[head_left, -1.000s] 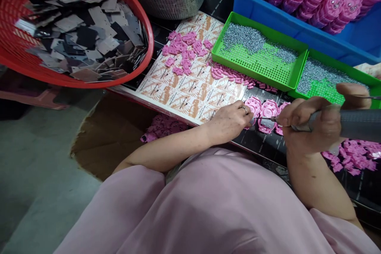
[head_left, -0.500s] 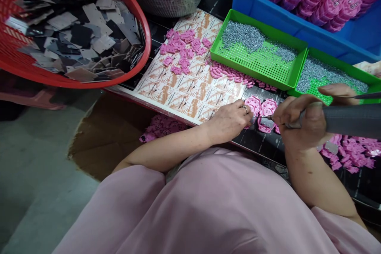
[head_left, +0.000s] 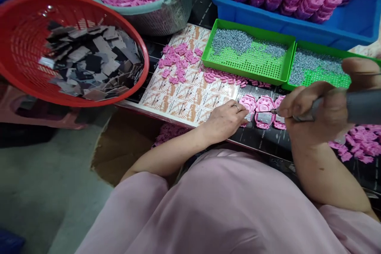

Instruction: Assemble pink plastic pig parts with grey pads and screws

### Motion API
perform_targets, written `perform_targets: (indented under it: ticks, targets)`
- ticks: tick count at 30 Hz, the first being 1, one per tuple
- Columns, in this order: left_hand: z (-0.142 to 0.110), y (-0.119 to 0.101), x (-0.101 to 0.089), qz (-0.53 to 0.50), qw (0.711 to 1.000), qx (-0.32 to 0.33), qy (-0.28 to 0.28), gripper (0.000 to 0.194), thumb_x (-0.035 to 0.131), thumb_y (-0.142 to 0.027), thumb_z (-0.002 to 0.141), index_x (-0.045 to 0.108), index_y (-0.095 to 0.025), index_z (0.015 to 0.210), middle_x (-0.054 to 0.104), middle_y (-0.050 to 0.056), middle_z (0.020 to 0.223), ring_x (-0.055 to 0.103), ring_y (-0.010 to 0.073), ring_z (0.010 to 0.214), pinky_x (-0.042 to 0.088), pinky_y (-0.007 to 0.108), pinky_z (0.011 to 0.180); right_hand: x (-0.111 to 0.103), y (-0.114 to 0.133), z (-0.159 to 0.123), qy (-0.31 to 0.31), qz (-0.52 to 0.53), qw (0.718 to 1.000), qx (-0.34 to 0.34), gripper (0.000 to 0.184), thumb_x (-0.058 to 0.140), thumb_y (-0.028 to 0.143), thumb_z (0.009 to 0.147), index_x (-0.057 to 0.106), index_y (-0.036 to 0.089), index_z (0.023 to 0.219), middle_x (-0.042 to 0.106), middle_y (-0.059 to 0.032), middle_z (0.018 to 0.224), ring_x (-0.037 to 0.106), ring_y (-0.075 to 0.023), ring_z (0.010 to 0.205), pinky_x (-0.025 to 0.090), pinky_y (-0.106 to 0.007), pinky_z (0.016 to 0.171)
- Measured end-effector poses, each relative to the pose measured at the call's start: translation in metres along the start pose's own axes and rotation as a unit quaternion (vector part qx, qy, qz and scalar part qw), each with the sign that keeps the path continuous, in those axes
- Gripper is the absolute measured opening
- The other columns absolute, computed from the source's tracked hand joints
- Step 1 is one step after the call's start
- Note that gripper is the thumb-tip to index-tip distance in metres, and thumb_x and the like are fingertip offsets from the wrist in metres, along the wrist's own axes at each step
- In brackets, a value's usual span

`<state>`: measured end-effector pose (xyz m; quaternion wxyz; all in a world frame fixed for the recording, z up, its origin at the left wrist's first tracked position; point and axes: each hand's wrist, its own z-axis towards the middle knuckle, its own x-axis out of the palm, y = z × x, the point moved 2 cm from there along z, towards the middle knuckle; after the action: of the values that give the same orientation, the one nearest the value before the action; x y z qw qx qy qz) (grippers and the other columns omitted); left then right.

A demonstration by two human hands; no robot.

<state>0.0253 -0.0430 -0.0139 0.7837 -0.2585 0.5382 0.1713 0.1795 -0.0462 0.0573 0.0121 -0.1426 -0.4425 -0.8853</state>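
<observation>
My left hand, with a ring on one finger, grips the lower part of a pink plastic casing at the left end of a short row. Beside it lie a second pink casing and a third one, each with a grey plate in its lower part. My right hand is wrapped round a grey electric screwdriver, held nearly level. Its thin bit points left across the second casing towards my left fingers. Whether the tip touches a screw cannot be made out.
Behind the row stand two green trays of small screws and a blue bin of stacked pink casings. Small pink parts lie on patterned paper. A red basket of grey plates and a pale basket are left; more pink pieces lie right.
The head view has shifted, showing more of the baskets. My right hand and the screwdriver have drawn slightly right, away from the left casing. My left hand stays on that casing.
</observation>
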Motion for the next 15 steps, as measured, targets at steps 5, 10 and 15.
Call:
perform_targets:
  ticks: [5,10,15]
  targets:
    - [-0.006,0.006,0.003,-0.079,0.995,-0.016,-0.051,0.022,0.055,-0.027,0.095,0.066,-0.013,0.108,0.071,0.006,0.103,0.061,0.0180,0.097,0.052,0.031,0.089,-0.005,-0.013,-0.006,-0.033,-0.026,0.999,0.015,0.023,0.068,0.032,0.084,0.061,0.035,0.105,0.044,0.0086,0.050,0.041,-0.0103,0.033,0.038,-0.028,0.033]
    - [-0.007,0.008,0.001,-0.093,0.994,0.000,-0.051,0.022,0.057,-0.026,0.094,0.067,-0.013,0.110,0.071,0.006,0.105,0.062,0.0179,0.097,0.053,0.032,0.090,-0.007,-0.014,-0.007,-0.029,-0.033,0.999,0.025,0.024,0.068,0.036,0.084,0.057,0.033,0.105,0.042,0.0092,0.050,0.039,-0.0100,0.034,0.039,-0.028,0.034]
    - [-0.005,0.006,0.000,-0.069,0.997,-0.001,-0.020,0.024,0.054,-0.028,0.096,0.066,-0.015,0.112,0.070,0.006,0.107,0.060,0.0170,0.099,0.052,0.032,0.090,-0.008,-0.007,-0.008,-0.042,-0.045,0.996,0.058,0.026,0.069,0.040,0.082,0.056,0.035,0.104,0.041,0.0091,0.050,0.039,-0.0115,0.034,0.040,-0.030,0.035]
